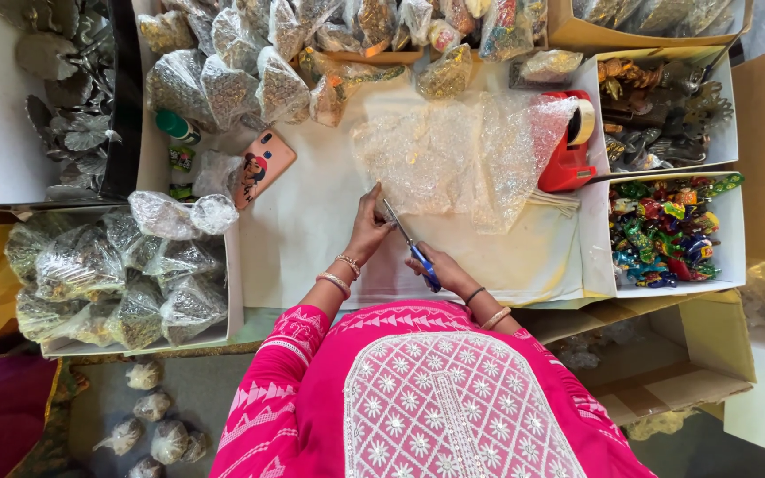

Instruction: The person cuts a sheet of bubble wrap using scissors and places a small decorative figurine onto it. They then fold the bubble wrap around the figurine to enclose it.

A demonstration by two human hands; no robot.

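A crinkled sheet of clear bubble wrap (458, 150) lies on a white-covered work surface (298, 235). My left hand (369, 228) pinches the near left edge of the sheet. My right hand (444, 270) grips blue-handled scissors (405, 232), whose blades point up and to the left, into the wrap beside my left fingers. Both wrists wear bangles, and my sleeves are pink.
A red tape dispenser (567, 150) stands right of the wrap. A phone in a pink case (260, 166) lies to the left. Several bubble-wrapped items (250, 62) are piled at the back and fill a left box (117, 283). Right boxes hold colourful figurines (666, 235) and metallic ones (666, 111).
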